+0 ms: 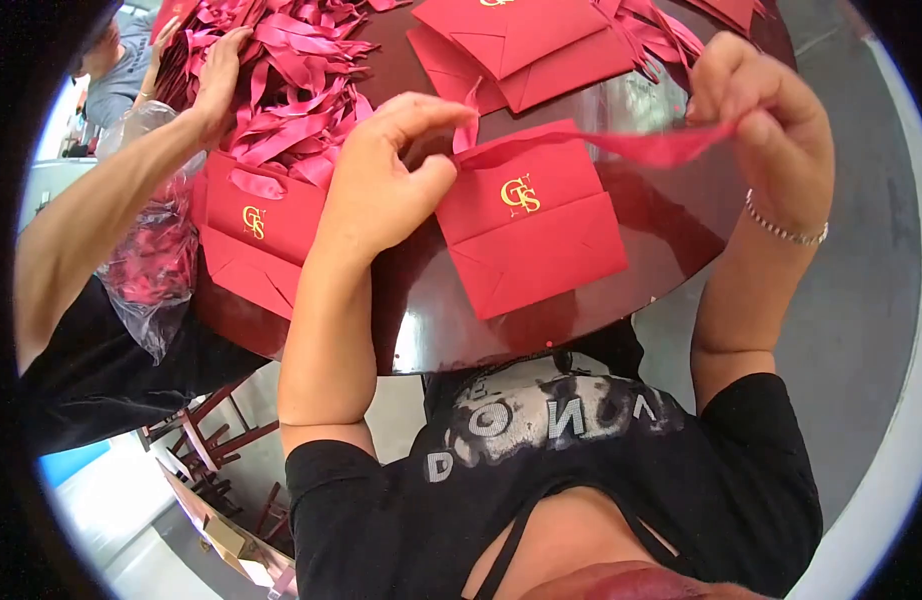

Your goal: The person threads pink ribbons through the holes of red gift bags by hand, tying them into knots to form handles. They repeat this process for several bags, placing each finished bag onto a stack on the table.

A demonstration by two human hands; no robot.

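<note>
While the left hand point(381, 170) pinches the light, creasable bag point(529, 225) at its rim, the right hand point(766, 110) grips limp ribbon point(651, 148).

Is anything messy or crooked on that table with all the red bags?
Nothing looks damaged. The red bag lies flat and tilted between the left hand and right hand, which stretches a red ribbon from its top. A loose ribbon pile sprawls untidily where another person's hand rests.

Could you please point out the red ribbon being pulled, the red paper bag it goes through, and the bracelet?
red ribbon point(661, 148), head view, on its stretched middle.
red paper bag point(541, 240), head view, on its front face.
bracelet point(786, 232), head view, on the chain at the wrist.
</note>
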